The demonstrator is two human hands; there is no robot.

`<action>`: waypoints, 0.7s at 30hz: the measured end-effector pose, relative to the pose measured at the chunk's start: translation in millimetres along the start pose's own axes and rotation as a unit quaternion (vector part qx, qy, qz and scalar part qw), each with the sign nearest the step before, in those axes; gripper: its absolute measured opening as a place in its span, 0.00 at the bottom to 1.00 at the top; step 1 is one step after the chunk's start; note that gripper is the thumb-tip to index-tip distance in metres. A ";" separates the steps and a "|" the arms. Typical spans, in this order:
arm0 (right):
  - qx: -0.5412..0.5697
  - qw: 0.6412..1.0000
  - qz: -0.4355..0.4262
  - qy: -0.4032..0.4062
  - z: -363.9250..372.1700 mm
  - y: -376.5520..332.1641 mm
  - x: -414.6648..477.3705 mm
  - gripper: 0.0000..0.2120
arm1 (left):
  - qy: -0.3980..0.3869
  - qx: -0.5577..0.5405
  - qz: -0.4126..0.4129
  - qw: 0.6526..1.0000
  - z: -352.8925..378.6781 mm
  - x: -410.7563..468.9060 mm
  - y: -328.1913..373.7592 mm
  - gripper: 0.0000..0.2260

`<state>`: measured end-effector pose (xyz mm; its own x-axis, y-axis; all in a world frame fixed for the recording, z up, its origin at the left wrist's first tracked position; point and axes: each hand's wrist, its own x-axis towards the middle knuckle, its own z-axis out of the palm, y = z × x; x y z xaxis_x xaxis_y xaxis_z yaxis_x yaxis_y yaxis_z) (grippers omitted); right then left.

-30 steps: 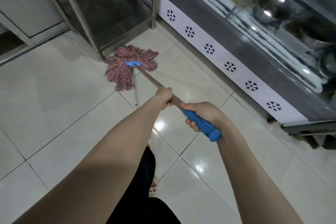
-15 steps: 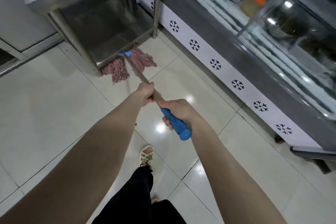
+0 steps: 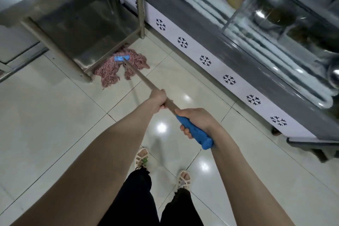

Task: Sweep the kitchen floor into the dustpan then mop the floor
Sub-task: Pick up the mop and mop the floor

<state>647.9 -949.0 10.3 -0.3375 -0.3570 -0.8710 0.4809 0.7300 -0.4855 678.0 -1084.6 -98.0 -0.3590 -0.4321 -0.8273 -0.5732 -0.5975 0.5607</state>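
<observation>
A pink string mop head [image 3: 111, 71] with a blue clamp [image 3: 121, 58] lies on the white tiled floor [image 3: 45, 115], partly tucked under the low shelf of a steel table. The wooden mop handle [image 3: 145, 80] runs from it toward me. My left hand [image 3: 159, 101] grips the wooden shaft. Just behind it, my right hand [image 3: 197, 120] grips the blue end grip [image 3: 196, 134]. No dustpan is in view.
The steel table [image 3: 60, 46] stands at upper left, with a leg close to the mop head. A glass-fronted display cooler [image 3: 238, 64] with a snowflake strip runs along the right. My sandalled feet [image 3: 142, 158] stand on the tiles below my hands.
The mop head went forward from the open tiles to the table's low shelf edge and stays there, spread a little more to the right. My grips are unchanged; both feet now show.
</observation>
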 end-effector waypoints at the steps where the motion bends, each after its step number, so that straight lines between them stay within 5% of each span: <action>1: 0.002 1.000 0.000 0.003 -14.0 5.9 -2.6 0.18 | -0.005 0.004 0.000 1.000 14.1 -4.8 -2.2 0.19; 14: 0.094 0.991 0.020 0.090 -199.7 123.3 -78.6 0.11 | -0.140 0.076 0.022 0.987 253.5 -60.3 -76.5 0.18; 21: 0.082 0.994 0.032 0.059 -202.3 150.6 -84.8 0.11 | -0.127 0.075 0.024 0.989 261.9 -80.0 -97.5 0.18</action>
<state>585.3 -690.9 26.2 -0.3909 -0.2351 -0.8899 0.6258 0.6412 -0.4442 569.7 -814.9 -95.2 -0.5505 -0.2623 -0.7926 -0.6474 -0.4653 0.6037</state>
